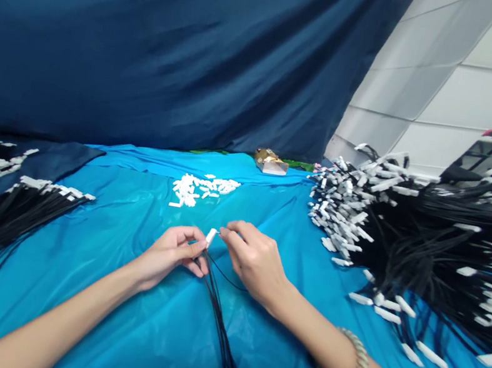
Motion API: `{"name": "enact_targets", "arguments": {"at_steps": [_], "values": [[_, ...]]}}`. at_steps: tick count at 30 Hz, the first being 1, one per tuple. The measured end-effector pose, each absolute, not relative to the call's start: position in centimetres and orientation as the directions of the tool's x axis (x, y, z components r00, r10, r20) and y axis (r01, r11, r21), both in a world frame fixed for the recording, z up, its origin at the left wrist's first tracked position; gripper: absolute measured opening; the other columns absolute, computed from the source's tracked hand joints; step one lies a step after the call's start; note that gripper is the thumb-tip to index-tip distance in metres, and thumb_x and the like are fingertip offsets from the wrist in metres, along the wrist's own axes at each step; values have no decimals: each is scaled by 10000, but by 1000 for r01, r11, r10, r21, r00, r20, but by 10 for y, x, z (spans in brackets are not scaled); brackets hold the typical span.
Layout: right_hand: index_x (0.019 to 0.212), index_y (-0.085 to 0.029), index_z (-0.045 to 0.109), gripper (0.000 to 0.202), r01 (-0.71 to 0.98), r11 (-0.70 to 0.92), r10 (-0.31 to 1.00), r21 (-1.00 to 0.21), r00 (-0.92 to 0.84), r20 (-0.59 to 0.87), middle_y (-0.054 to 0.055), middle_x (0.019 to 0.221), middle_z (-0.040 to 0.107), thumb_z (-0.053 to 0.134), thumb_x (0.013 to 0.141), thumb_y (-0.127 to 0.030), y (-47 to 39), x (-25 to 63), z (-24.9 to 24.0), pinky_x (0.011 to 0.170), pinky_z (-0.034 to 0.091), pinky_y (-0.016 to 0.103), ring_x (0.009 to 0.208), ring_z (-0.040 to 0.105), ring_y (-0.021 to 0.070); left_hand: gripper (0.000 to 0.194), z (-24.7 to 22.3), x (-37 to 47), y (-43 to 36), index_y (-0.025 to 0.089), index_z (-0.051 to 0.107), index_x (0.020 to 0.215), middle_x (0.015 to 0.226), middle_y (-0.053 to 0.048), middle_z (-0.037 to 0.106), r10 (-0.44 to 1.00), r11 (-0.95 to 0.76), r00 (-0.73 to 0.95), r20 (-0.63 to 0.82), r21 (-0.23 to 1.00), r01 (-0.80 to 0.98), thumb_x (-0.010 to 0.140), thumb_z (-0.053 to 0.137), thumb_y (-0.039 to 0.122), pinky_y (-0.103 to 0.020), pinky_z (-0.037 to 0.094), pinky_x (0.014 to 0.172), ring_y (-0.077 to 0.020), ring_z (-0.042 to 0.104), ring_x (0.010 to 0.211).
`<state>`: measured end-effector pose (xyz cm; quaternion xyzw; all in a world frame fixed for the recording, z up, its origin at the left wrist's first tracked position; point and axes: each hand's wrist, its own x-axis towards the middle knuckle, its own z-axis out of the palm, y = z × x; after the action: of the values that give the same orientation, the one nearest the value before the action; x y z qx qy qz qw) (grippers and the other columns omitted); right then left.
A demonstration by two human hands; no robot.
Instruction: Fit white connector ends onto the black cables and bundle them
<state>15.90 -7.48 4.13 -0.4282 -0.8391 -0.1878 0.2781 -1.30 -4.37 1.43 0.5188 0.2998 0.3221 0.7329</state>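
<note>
My left hand [181, 252] is closed, pinching a small white plastic connector [210, 238] that stands tilted between thumb and fingers. A bundle of thin black wires [218, 325] runs from this hand down to the front edge of the view. My right hand [254, 258] is closed just right of the connector, its fingertips pinching the end of a single black wire [226, 279]. A tiny pale tip of that wire shows close to the connector's upper end. Whether it touches the connector is too small to tell.
Loose white connectors [192, 187] lie in a pile ahead on the blue cloth [113, 287]. A large heap of black cables with white ends [412, 239] rises at the right. More such cables [27, 209] lie at the left. A small open box [271, 162] sits at the back.
</note>
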Motion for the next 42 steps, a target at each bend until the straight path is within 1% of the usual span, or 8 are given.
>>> {"name": "enact_targets", "arguments": {"at_steps": [3, 6, 9, 12, 15, 20, 27, 42], "values": [[807, -120, 566, 167, 815, 571, 612, 97, -501, 612, 81, 1001, 534, 404, 841, -146, -74, 160, 43, 548, 389, 229, 738, 527, 134, 206, 15, -14, -42, 122, 484, 698, 560, -34, 592, 776, 261, 620, -122, 955, -139, 706, 586, 301, -253, 479, 510, -153, 592, 544], [838, -95, 545, 162, 721, 691, 577, 47, -590, 564, 90, 1058, 525, 385, 843, -117, -72, 163, 44, 730, 436, 241, 912, 516, 155, 218, 14, -15, -41, 120, 480, 691, 554, -38, 590, 753, 266, 644, -136, 958, -108, 704, 587, 309, -256, 481, 511, -157, 596, 542], [851, -84, 528, 164, 598, 798, 547, -75, -666, 507, 92, 1055, 536, 366, 848, -104, -70, 166, 46, 888, 394, 239, 1048, 460, 149, 232, 13, -16, -40, 117, 487, 698, 559, -46, 594, 724, 259, 673, -151, 964, -63, 694, 595, 322, -269, 487, 519, -167, 603, 547], [802, -100, 512, 145, 544, 817, 563, -193, -677, 474, 90, 1057, 530, 373, 842, -110, -68, 169, 47, 887, 402, 233, 1049, 458, 138, 237, 12, -16, -40, 112, 495, 711, 566, -54, 597, 706, 256, 690, -162, 966, -36, 698, 591, 328, -273, 489, 520, -172, 607, 551], [816, -112, 496, 124, 525, 815, 575, -246, -673, 466, 84, 1026, 531, 374, 836, -105, -66, 171, 46, 838, 429, 252, 986, 481, 139, 227, 11, -16, -39, 106, 502, 722, 576, -55, 598, 699, 258, 696, -163, 966, -33, 705, 585, 317, -269, 490, 529, -169, 608, 561], [865, -103, 482, 126, 528, 818, 569, -230, -681, 460, 90, 993, 517, 357, 852, -109, -64, 172, 44, 817, 426, 287, 941, 474, 153, 238, 10, -15, -39, 111, 500, 717, 583, -39, 585, 711, 271, 684, -163, 961, -52, 689, 601, 324, -262, 489, 544, -161, 606, 579], [875, -90, 475, 123, 542, 815, 573, -205, -698, 430, 100, 987, 498, 354, 858, -105, -66, 171, 46, 784, 428, 291, 918, 454, 159, 251, 12, -13, -43, 121, 485, 758, 630, -48, 599, 699, 295, 690, -190, 955, -35, 713, 569, 354, -276, 494, 623, -140, 598, 614], [909, -61, 480, 155, 593, 789, 607, -160, -714, 349, 112, 988, 477, 367, 812, -20, -66, 172, 46, 780, 429, 306, 912, 429, 175, 247, 5, -9, -44, 122, 476, 721, 605, -20, 548, 760, 245, 631, -153, 968, -60, 712, 568, 351, -267, 492, 557, -136, 580, 579]]}}
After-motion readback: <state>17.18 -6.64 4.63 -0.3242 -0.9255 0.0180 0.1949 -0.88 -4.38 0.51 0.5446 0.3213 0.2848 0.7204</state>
